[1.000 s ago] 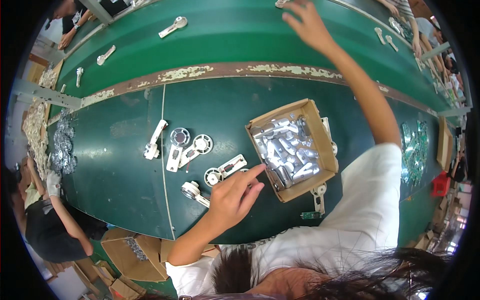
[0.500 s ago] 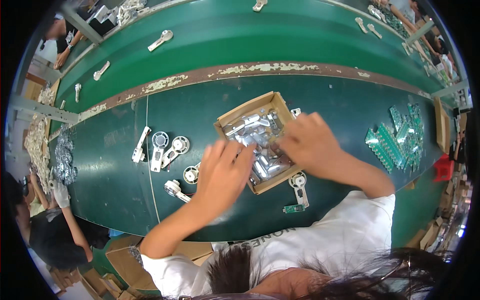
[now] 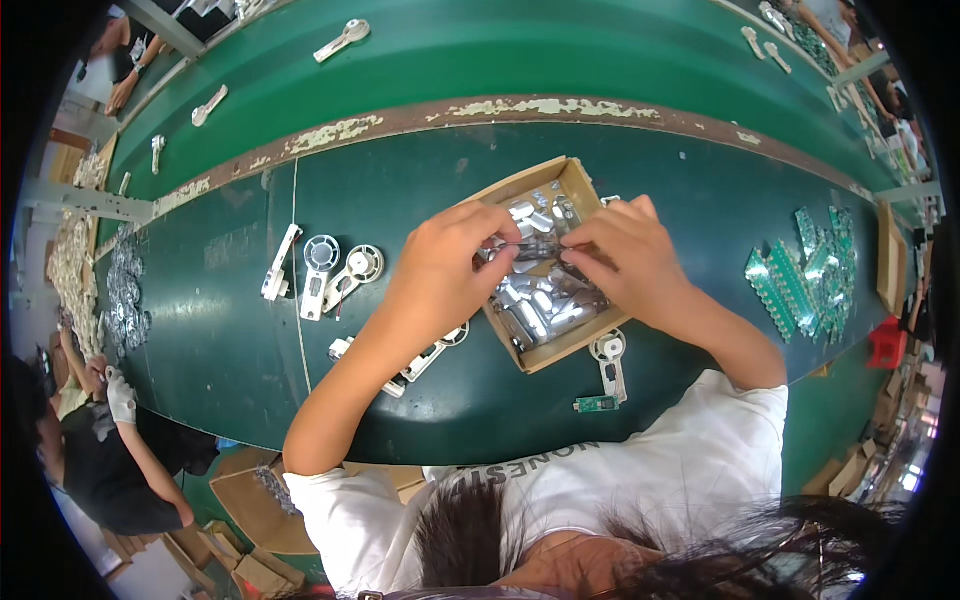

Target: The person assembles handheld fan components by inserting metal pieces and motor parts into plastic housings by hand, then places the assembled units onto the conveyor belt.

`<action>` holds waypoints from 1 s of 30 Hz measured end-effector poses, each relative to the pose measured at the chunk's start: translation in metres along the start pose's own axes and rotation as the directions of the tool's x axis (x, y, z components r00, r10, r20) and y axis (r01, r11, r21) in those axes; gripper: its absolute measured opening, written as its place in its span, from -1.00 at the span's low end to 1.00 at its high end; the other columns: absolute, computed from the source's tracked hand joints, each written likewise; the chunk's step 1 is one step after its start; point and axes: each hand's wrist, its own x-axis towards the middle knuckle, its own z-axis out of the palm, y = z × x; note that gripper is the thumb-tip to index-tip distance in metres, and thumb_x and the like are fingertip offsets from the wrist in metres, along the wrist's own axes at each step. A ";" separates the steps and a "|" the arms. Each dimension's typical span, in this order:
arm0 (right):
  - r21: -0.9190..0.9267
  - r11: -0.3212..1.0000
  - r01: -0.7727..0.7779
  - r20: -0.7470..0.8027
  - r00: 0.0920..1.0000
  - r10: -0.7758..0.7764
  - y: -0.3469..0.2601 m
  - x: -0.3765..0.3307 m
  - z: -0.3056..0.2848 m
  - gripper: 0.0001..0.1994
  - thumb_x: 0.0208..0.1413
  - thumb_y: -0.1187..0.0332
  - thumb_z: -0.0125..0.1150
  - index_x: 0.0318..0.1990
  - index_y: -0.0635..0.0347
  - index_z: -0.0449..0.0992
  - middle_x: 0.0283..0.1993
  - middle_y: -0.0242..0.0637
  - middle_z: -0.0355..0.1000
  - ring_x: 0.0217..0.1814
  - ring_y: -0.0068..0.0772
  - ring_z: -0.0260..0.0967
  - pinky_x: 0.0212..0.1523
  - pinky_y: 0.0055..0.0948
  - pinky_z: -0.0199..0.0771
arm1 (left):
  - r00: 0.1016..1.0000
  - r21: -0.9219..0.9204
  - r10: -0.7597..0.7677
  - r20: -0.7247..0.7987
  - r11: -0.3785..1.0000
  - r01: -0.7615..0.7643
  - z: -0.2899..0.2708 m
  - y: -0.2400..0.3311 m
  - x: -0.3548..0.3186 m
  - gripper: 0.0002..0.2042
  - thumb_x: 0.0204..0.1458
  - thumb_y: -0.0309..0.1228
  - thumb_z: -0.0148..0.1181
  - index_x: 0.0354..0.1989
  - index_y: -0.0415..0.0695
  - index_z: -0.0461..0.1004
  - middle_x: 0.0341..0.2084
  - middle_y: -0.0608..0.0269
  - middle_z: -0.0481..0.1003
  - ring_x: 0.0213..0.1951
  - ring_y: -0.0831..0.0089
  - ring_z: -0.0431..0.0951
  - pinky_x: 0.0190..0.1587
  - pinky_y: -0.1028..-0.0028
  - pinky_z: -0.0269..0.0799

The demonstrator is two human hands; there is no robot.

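A shallow cardboard box (image 3: 578, 346) full of shiny silver metal parts (image 3: 545, 305) sits on the dark green table in front of me. Over its left side, my left hand (image 3: 450, 262) is closed in a pinch, thumb against fingers. My right hand (image 3: 632, 255) pinches above the right side, fingertips facing the left ones. Something thin and dark seems to lie between the fingertips, too small to name. Below the box is a white arm-shaped part (image 3: 613, 365) with a small green circuit board (image 3: 596, 404). My left forearm partly covers similar white parts (image 3: 440, 348).
Left of the box lie white parts with round ends (image 3: 322, 255). Green circuit boards (image 3: 785, 285) are piled at the right, a silvery heap (image 3: 126, 300) at far left. Beyond the worn ledge runs a green belt (image 3: 560, 60) with white parts. A co-worker's gloved hand (image 3: 121, 395) shows at left.
My left hand has lifted from the box's near side and closed into a pinch. The right hand's fingers have come round to face it. The whole view has shifted slightly.
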 end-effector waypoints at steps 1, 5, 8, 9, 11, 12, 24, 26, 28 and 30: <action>0.006 1.000 0.001 0.007 1.000 -0.001 -0.002 0.001 -0.003 -0.89 -0.13 0.37 0.26 -0.41 0.08 0.47 -0.44 -0.46 0.34 -0.42 -0.43 0.24 -0.26 -0.36 0.08 | 0.994 -0.156 -0.106 0.024 0.982 0.108 -0.002 0.000 -0.003 -0.90 -0.15 -0.57 0.17 -0.44 -0.18 0.39 -0.54 0.22 0.45 -0.48 0.37 0.48 -0.43 0.47 0.38; 0.324 0.939 -0.117 0.027 0.993 0.114 -0.014 0.002 -0.005 -0.88 -0.12 0.48 0.25 -0.39 0.14 0.45 -0.45 -0.36 0.37 -0.44 -0.38 0.33 -0.36 -0.40 0.25 | 0.966 -0.268 -0.257 0.038 0.928 0.257 -0.005 0.008 -0.029 -0.92 -0.09 -0.57 0.15 -0.44 -0.21 0.36 -0.54 0.27 0.46 -0.53 0.58 0.46 -0.48 0.64 0.34; 0.543 0.832 -0.115 0.029 0.993 0.117 -0.028 -0.001 -0.002 -0.89 -0.12 0.54 0.24 -0.41 0.21 0.44 -0.44 -0.27 0.39 -0.41 -0.34 0.38 -0.45 -0.47 0.35 | 0.892 -0.762 -0.416 0.180 0.515 0.393 -0.001 0.013 -0.059 -0.93 -0.03 -0.59 0.12 -0.38 -0.27 0.37 -0.55 0.44 0.41 -0.48 0.77 0.38 -0.44 0.72 0.27; 0.573 0.815 -0.087 0.058 0.996 0.066 -0.032 -0.002 -0.001 -0.89 -0.12 0.56 0.24 -0.42 0.24 0.43 -0.42 -0.24 0.40 -0.39 -0.32 0.40 -0.48 -0.51 0.38 | 0.886 -0.763 -0.426 0.182 0.508 0.401 0.000 0.013 -0.064 -0.93 -0.03 -0.59 0.12 -0.38 -0.27 0.37 -0.55 0.44 0.41 -0.48 0.77 0.38 -0.44 0.72 0.27; 0.470 0.860 0.196 -0.073 0.980 -0.184 -0.037 -0.002 0.009 -0.85 -0.18 0.57 0.29 -0.41 0.28 0.45 -0.39 -0.23 0.40 -0.45 -0.34 0.39 -0.47 -0.49 0.40 | 0.923 -0.687 -0.379 0.069 0.653 0.320 0.002 0.011 -0.073 -0.89 -0.02 -0.61 0.10 -0.30 -0.28 0.40 -0.54 0.42 0.41 -0.48 0.77 0.38 -0.42 0.73 0.26; 0.451 0.849 0.274 -0.115 0.962 -0.249 -0.040 -0.001 0.014 -0.84 -0.20 0.57 0.30 -0.40 0.29 0.46 -0.38 -0.23 0.39 -0.46 -0.33 0.39 -0.48 -0.49 0.40 | 0.908 -0.745 -0.417 0.045 0.592 0.308 0.006 0.011 -0.076 -0.86 -0.01 -0.61 0.10 -0.25 -0.27 0.42 -0.52 0.40 0.41 -0.46 0.75 0.38 -0.42 0.73 0.27; 0.612 0.789 0.048 -0.069 0.998 -0.007 -0.049 -0.002 0.024 -0.81 -0.18 0.60 0.30 -0.32 0.33 0.52 -0.39 -0.20 0.43 -0.42 -0.42 0.41 -0.46 -0.55 0.42 | 0.868 -0.952 -0.487 0.096 0.210 0.224 0.021 0.016 -0.086 -0.66 0.01 -0.68 0.02 -0.02 -0.28 0.18 -0.43 0.16 0.49 -0.29 0.50 0.53 -0.20 0.57 0.46; 0.623 0.779 0.069 -0.060 0.997 -0.040 -0.051 -0.001 0.028 -0.80 -0.20 0.57 0.32 -0.33 0.32 0.53 -0.39 -0.21 0.44 -0.43 -0.44 0.40 -0.47 -0.55 0.40 | 0.889 -0.954 -0.448 0.090 0.218 0.206 0.019 0.018 -0.087 -0.69 0.02 -0.67 0.04 -0.03 -0.33 0.24 -0.40 0.15 0.50 -0.28 0.50 0.53 -0.19 0.58 0.45; 0.604 0.792 0.085 -0.075 0.996 -0.049 -0.051 0.000 0.031 -0.80 -0.20 0.57 0.33 -0.33 0.32 0.53 -0.40 -0.22 0.43 -0.43 -0.44 0.40 -0.48 -0.55 0.39 | 0.874 -0.909 -0.476 0.100 0.314 0.276 0.020 0.018 -0.088 -0.75 0.02 -0.65 0.06 -0.09 -0.35 0.32 -0.37 0.15 0.52 -0.28 0.53 0.53 -0.19 0.61 0.43; 0.587 0.803 0.101 -0.089 0.994 -0.060 -0.050 0.001 0.032 -0.80 -0.21 0.57 0.33 -0.33 0.32 0.53 -0.40 -0.22 0.43 -0.43 -0.45 0.40 -0.49 -0.55 0.39 | 0.872 -0.915 -0.483 0.078 0.313 0.256 0.022 0.017 -0.090 -0.86 0.02 -0.63 0.08 -0.23 -0.35 0.39 -0.35 0.15 0.52 -0.29 0.56 0.52 -0.20 0.63 0.43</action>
